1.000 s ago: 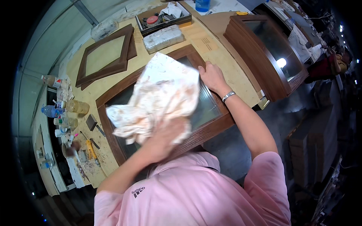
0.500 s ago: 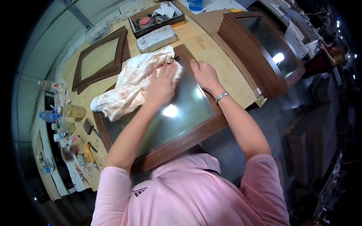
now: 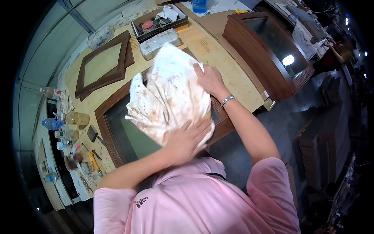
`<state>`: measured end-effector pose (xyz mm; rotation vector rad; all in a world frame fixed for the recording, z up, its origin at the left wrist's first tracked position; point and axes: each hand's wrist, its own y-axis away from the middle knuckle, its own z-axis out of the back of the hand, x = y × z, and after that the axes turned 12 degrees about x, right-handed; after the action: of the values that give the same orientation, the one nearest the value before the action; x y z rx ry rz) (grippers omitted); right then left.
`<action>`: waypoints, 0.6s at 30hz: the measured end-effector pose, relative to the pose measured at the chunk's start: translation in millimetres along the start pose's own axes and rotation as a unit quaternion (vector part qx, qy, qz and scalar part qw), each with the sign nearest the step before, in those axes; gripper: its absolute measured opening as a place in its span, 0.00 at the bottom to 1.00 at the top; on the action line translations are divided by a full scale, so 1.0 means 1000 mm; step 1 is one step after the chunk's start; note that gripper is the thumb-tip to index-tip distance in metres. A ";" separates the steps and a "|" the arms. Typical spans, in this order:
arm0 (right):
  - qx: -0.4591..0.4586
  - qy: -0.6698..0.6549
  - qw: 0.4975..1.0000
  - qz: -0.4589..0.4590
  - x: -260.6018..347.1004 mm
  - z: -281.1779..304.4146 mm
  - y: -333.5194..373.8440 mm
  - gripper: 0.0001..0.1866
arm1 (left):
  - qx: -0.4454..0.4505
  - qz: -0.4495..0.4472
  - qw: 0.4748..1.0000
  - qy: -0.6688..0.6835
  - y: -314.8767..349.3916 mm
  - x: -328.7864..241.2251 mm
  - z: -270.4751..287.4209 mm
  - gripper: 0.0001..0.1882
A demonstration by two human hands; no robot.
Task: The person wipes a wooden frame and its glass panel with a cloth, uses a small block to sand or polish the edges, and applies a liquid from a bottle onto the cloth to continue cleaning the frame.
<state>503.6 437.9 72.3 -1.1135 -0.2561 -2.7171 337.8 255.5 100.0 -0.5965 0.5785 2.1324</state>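
A brown wooden-framed glass panel [image 3: 124, 124] lies on the table in front of me, mostly covered by a large white cloth [image 3: 179, 84] with brown stains. My left hand [image 3: 189, 141] has the cloth near the panel's front edge, its fingers laid over the fabric and pressing it down. On the panel's right side my right hand [image 3: 211, 80] is closed around the wooden frame, thumb up beside the cloth. The cloth hides that stretch of frame and most of the glass.
Another frame [image 3: 102, 64] lies at the far left. Stacked glass-fronted frames [image 3: 269, 54] stand right, with an open box [image 3: 159, 24] and a wrapped block [image 3: 160, 43] behind. Bottles [image 3: 76, 118] and tools [image 3: 93, 160] line the left edge. A person [image 3: 339, 54] works far right.
My left hand has swept from the panel's far side to its near edge, dragging the cloth right and toward me. My right hand has stayed on the frame.
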 end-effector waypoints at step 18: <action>0.020 0.007 1.000 -0.015 0.009 -0.002 -0.001 0.37 | -0.053 0.024 0.996 -0.069 -0.004 0.000 -0.005 0.32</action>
<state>496.3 437.2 77.3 -1.0868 -0.3257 -2.7329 342.0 254.9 95.0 -0.4919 0.4092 2.2405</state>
